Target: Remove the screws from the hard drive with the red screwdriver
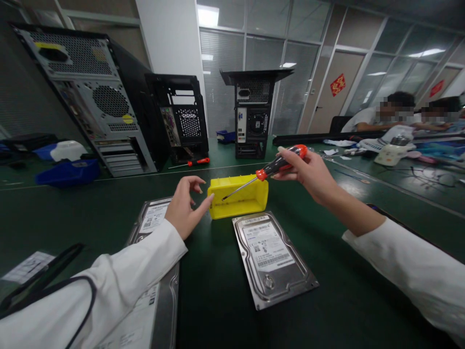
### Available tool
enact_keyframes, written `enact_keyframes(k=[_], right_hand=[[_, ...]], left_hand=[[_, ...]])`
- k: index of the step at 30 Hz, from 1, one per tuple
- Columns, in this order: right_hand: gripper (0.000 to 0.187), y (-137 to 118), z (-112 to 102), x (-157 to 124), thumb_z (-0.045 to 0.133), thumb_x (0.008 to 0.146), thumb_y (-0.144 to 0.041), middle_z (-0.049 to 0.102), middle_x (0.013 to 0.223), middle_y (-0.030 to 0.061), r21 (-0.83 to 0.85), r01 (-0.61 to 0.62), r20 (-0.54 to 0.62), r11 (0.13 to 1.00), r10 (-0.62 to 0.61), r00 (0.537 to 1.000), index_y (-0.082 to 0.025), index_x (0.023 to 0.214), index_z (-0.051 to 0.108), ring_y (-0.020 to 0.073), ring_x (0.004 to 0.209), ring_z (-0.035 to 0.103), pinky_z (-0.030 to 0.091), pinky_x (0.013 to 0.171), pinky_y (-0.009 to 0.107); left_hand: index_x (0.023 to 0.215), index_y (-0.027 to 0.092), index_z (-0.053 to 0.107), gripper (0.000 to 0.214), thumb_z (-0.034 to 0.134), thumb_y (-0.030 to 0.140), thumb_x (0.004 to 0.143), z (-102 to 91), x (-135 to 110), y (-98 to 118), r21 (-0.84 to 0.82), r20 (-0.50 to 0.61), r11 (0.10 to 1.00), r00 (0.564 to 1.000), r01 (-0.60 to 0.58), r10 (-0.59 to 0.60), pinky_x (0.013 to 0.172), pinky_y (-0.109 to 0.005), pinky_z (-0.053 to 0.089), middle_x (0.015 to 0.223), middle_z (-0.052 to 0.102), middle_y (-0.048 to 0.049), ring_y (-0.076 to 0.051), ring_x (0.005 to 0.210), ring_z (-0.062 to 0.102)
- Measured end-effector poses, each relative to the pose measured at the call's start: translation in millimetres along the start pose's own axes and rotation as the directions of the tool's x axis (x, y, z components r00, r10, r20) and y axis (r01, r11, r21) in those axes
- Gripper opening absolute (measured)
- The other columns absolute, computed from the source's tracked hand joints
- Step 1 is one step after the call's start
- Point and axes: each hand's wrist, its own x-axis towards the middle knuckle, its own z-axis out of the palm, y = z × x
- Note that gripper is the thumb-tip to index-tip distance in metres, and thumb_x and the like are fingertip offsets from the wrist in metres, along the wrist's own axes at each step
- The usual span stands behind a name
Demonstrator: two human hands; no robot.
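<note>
My right hand (308,172) grips a screwdriver (273,167) by its red and black handle. Its shaft slants down to the left, and the tip is over the yellow bin (238,209). Small dark bits, too small to name, show inside that bin. At the bin's left end, my left hand (187,206) is empty, with thumb and fingers apart. A silver hard drive (272,257) lies label up on the table in front of the bin. Partly hidden under my left arm is another hard drive (154,218).
Computer cases stand at the back: a large one (112,102) at left, an open black frame (185,116) and a smaller tower (252,118). A second screwdriver (196,162) lies before them. Blue bins (69,172) sit at left. Two people sit far right, near cluttered items.
</note>
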Motion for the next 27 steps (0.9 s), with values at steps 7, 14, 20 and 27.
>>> enact_keyframes(k=[7, 14, 20, 27], right_hand=[[0.037, -1.2, -24.7, -18.8, 0.046, 0.087, -0.043, 0.056, 0.080, 0.0030, 0.185, -0.096, -0.092, 0.978, 0.114, 0.989, -0.008, 0.097, 0.052, 0.0055, 0.065, 0.053, 0.051, 0.064, 0.023], [0.037, 7.6, -52.4, -60.3, 0.043, 0.089, -0.042, 0.055, 0.085, 0.0047, 0.334, -0.157, -0.200, 0.930, 0.233, 0.952, -0.009, 0.100, 0.052, 0.0059, 0.070, 0.053, 0.050, 0.065, 0.022], [0.037, 21.8, -64.9, -75.5, 0.044, 0.088, -0.039, 0.053, 0.098, 0.0074, 0.459, -0.174, -0.265, 0.871, 0.321, 0.909, -0.010, 0.110, 0.050, 0.0110, 0.086, 0.054, 0.050, 0.074, 0.028], [0.038, 42.6, -64.1, -68.8, 0.045, 0.088, -0.038, 0.052, 0.106, 0.0088, 0.564, -0.157, -0.277, 0.810, 0.365, 0.889, -0.010, 0.113, 0.048, 0.0137, 0.096, 0.053, 0.048, 0.082, 0.033]], left_hand=[[0.090, 0.018, 0.061, 0.019, 0.051, 0.034, 0.083, -7.6, -4.7, 25.0, -0.028, 0.076, 0.980, 0.977, -0.197, 0.199, 0.063, -0.026, 0.038, 0.072, 0.042, -0.0004, -0.013, 0.066, 0.044], [0.090, 0.021, 0.066, 0.021, 0.053, 0.035, 0.082, -0.7, -15.2, 38.3, -0.190, 0.326, 0.977, 0.933, -0.096, 0.155, 0.053, -0.023, 0.034, 0.067, 0.047, 0.0010, -0.010, 0.056, 0.042], [0.087, 0.022, 0.068, 0.022, 0.055, 0.038, 0.080, 4.5, -23.8, 58.9, -0.208, 0.465, 0.977, 0.875, -0.044, 0.138, 0.054, -0.023, 0.034, 0.062, 0.044, 0.0020, -0.010, 0.055, 0.043], [0.093, 0.022, 0.066, 0.025, 0.058, 0.039, 0.077, 20.6, -9.8, 80.8, -0.265, 0.481, 0.963, 0.872, 0.050, 0.087, 0.054, -0.024, 0.035, 0.072, 0.050, 0.0000, -0.011, 0.062, 0.045]])
